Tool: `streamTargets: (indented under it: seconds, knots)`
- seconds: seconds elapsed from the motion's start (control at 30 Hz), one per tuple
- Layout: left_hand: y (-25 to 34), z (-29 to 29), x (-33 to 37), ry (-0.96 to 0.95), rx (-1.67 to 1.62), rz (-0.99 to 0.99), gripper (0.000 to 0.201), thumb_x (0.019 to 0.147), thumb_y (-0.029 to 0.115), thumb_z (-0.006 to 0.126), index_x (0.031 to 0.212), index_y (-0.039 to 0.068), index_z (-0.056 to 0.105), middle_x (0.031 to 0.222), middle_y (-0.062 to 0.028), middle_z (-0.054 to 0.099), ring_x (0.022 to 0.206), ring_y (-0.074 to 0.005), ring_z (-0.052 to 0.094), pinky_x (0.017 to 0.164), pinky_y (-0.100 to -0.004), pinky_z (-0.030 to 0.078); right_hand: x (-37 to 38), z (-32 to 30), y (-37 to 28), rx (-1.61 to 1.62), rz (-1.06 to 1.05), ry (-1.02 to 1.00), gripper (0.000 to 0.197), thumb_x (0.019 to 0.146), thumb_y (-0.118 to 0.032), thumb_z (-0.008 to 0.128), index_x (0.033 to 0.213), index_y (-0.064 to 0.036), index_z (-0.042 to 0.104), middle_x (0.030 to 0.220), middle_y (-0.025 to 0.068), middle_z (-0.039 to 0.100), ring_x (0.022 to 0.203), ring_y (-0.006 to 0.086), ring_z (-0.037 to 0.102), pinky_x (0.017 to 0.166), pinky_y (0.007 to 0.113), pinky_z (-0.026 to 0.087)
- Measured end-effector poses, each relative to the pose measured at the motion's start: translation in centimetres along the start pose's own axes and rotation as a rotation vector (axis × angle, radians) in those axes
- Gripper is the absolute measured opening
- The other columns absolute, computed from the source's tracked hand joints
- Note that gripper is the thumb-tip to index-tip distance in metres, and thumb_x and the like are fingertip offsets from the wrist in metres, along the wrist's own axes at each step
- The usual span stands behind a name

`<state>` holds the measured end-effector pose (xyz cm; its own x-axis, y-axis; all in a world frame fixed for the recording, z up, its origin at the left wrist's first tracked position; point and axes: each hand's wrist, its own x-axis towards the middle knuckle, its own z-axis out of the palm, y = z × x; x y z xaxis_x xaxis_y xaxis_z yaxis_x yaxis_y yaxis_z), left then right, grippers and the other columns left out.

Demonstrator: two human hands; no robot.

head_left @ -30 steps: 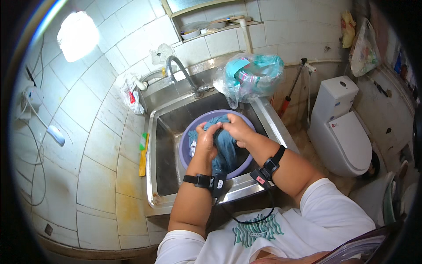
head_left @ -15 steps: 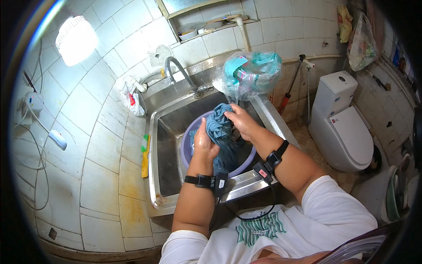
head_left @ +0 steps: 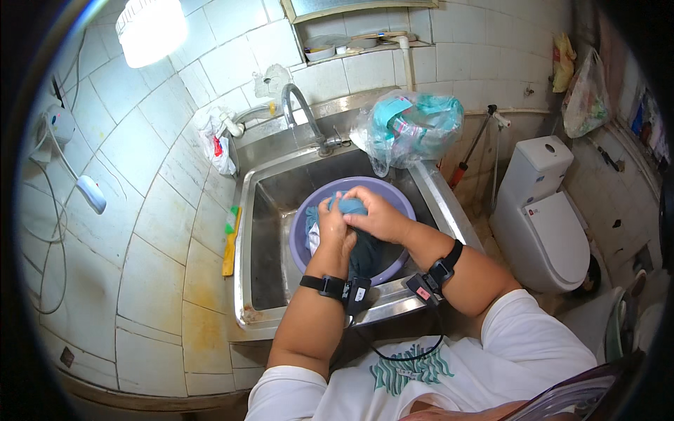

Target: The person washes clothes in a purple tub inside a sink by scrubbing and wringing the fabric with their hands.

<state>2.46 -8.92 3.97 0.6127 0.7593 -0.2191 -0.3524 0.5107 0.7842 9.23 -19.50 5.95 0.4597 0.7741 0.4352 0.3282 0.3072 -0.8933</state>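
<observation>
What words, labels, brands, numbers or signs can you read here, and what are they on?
None reads clearly.
Shirt: green wavy lettering, too distorted.
Left arm's box: white label, too small.
Right arm's box: pink label, too small.
Toilet lid: label, too small.
Toilet tank: stickers, too small.

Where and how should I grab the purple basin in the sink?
By the rim of the purple basin, I'd say: left hand on its left side, right hand opposite, both from above. It sits upright, its round rim apart from the side walls of the sink; blue cloth inside favours two-sided support.
</observation>
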Motion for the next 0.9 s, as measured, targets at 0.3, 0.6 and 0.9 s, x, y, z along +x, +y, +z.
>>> streamTargets:
  seconds: [0.3,0.6,0.9]
  knots:
    - [-0.1,2.4,-3.1,-0.267,-0.051,-0.413,0.043,0.101,0.040,0.037,0.120,0.006,0.055,0.113,-0.0116,0.064,0.100,-0.0263,0.063,0.087,-0.0418,0.052,1.6,-1.4,2.2,-0.522,0.086,0.426,0.035,0.090,-0.034,0.061,0.098,-0.0008,0.054,0.084,0.0229,0.059,0.077,0.0341,0.060,0.070,0.041,0.047]
    - [-0.1,1.7,-2.8,-0.234,0.126,-0.140,0.041,0.091,0.046,0.059,0.111,0.010,0.056,0.101,-0.0069,0.063,0.094,-0.0211,0.060,0.077,-0.0392,0.051,1.3,-1.4,4.2,-0.212,0.182,0.165,0.037,0.092,-0.034,0.055,0.098,0.0024,0.052,0.090,0.0258,0.060,0.083,0.0351,0.059,0.075,0.043,0.045]
    - [-2.1,-1.4,0.1,-0.221,-0.341,-0.296,0.025,0.100,0.029,0.039,0.102,0.009,0.055,0.093,-0.0105,0.061,0.086,-0.0245,0.062,0.075,-0.0418,0.053,-0.5,1.2,-2.6,-0.520,-0.109,-0.112,0.038,0.081,-0.033,0.069,0.096,0.0003,0.059,0.087,0.0243,0.061,0.083,0.0403,0.060,0.072,0.041,0.047]
